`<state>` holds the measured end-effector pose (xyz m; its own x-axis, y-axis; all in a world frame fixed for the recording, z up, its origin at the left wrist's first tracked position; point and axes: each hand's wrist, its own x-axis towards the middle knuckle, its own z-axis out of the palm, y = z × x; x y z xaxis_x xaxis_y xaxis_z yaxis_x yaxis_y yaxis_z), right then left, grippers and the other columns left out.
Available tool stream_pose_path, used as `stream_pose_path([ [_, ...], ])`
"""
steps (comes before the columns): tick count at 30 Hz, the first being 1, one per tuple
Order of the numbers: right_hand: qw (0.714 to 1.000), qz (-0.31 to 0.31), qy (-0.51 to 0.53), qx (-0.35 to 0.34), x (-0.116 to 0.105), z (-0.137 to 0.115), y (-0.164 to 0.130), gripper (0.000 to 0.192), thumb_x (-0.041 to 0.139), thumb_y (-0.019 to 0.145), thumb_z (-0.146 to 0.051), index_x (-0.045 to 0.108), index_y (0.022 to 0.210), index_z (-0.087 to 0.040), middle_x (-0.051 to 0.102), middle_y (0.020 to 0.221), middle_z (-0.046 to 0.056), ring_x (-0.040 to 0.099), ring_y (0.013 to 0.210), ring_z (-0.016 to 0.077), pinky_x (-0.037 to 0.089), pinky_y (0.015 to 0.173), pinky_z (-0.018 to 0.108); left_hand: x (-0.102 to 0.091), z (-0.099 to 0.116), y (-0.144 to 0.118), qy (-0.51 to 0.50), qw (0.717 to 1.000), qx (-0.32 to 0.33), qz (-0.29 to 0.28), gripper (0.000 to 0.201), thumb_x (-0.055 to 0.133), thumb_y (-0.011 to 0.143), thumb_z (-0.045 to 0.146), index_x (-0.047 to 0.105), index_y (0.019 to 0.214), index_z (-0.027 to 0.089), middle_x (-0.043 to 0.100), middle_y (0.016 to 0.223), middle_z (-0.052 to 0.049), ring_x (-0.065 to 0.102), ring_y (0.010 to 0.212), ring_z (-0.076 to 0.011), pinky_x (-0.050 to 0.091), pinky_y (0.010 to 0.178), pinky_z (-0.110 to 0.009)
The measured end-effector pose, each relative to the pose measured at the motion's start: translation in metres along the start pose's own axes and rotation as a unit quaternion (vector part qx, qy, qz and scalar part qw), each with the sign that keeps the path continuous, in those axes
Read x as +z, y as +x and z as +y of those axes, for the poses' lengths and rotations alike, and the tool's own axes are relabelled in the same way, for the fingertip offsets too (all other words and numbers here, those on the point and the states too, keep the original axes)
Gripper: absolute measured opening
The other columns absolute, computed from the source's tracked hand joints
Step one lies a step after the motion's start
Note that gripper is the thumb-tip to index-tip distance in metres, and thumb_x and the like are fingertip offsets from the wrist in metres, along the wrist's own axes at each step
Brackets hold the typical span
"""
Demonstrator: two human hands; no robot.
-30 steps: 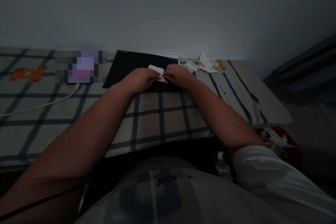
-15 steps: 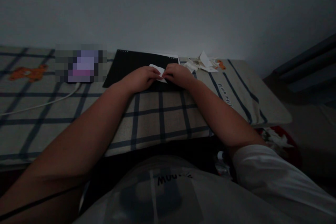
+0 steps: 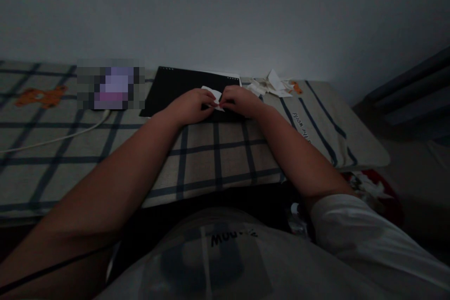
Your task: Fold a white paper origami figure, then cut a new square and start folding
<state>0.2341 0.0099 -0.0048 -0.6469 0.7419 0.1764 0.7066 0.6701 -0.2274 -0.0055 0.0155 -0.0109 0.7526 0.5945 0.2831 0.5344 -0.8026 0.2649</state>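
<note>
Over the near right part of a black pad (image 3: pixel 176 86) with small holes along its far edge, both of my hands pinch one small piece of white paper (image 3: pixel 210 90). My left hand (image 3: pixel 193 107) is closed on the paper's left side. On its right side my right hand (image 3: pixel 239 100) grips it, thumb and fingertips together. The two sets of fingertips almost meet. Part of the paper is hidden beneath my fingers, so its folds are hard to make out.
Folded white paper pieces (image 3: pixel 276 83) lie heaped right of the pad. At left, a pixelated phone (image 3: pixel 114 86) has a white cable (image 3: pixel 84 131). A checked cloth (image 3: pixel 207 159) covers the table against the wall. Below its right edge stands a red container (image 3: pixel 392 206) with white scraps.
My fingertips have shifted slightly on the paper, and its near edge now looks more bent. The view has moved a little; both hands still hold the paper.
</note>
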Motion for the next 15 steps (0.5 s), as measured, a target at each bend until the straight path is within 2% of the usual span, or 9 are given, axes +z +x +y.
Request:
stream_pose_path([
  [4,1.0,-0.022,0.015,-0.008,-0.006,-0.004,-0.001,0.024,0.059,0.101,-0.02,0.081,0.109,-0.015,0.072,0.109,0.011,0.061,0.104,0.0222,0.044,0.094,0.037,0.005,0.006,0.003,0.02,0.999,-0.041,0.02,0.038,0.052,0.101,0.036,0.084,0.109,0.018,0.08,0.121,-0.013,0.072,0.118,-0.0287,0.055,0.109,-0.045],
  [12,0.998,-0.06,0.013,0.007,-0.013,-0.013,-0.005,0.024,0.06,0.1,-0.019,0.082,0.11,-0.016,0.075,0.11,0.01,0.064,0.1,0.0213,0.045,0.092,0.034,0.011,0.001,0.007,0.02,0.995,-0.089,0.033,0.031,0.061,0.096,0.037,0.082,0.113,0.021,0.081,0.118,-0.009,0.072,0.114,-0.0259,0.054,0.103,-0.039],
  [15,0.998,-0.045,-0.017,0.035,-0.009,-0.016,-0.002,0.028,0.056,0.102,-0.017,0.081,0.113,-0.014,0.074,0.114,0.012,0.064,0.104,0.0214,0.044,0.093,0.033,0.012,-0.001,0.008,0.016,0.996,-0.088,0.029,0.03,0.061,0.096,0.037,0.081,0.111,0.021,0.081,0.117,-0.009,0.072,0.114,-0.0263,0.054,0.103,-0.039],
])
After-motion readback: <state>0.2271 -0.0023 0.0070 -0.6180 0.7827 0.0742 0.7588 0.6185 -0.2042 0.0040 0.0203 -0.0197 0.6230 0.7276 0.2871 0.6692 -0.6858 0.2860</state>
